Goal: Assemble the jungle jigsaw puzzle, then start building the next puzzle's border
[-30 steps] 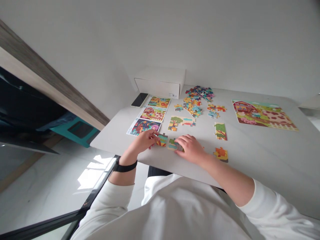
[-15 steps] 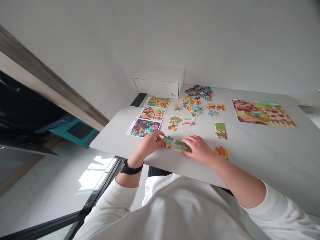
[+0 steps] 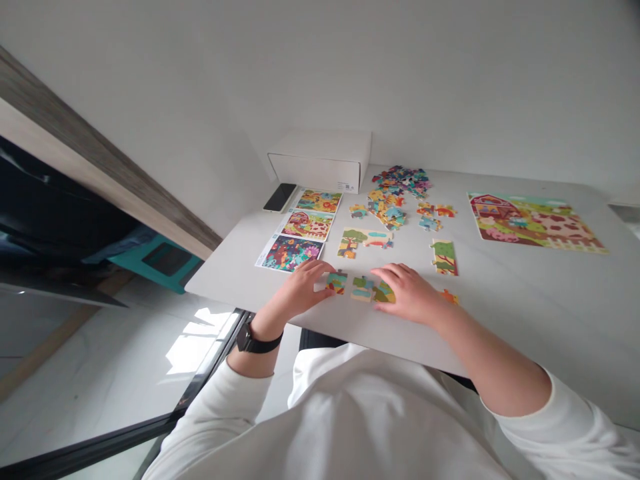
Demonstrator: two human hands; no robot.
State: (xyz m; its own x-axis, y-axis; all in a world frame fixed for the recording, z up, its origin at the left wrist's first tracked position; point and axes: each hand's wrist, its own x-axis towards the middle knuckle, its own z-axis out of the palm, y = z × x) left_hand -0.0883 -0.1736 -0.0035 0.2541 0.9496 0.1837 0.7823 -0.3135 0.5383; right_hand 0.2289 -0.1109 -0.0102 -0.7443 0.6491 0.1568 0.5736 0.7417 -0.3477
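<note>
Working on the tabletop (image 3: 525,313), well apart from the farm picture (image 3: 535,223), likely for room. Holding right hand (image 3: 409,295) and left hand (image 3: 301,287) arched round a green piece (image 3: 383,292) and a striped piece (image 3: 337,283) near the front edge, seemingly for steadying; cannot tell either grip closed from open.

Puzzle pieces (image 3: 361,289) look like matt cardboard, the phone (image 3: 279,197) glossy, the shirt (image 3: 365,417) cloth.
</note>
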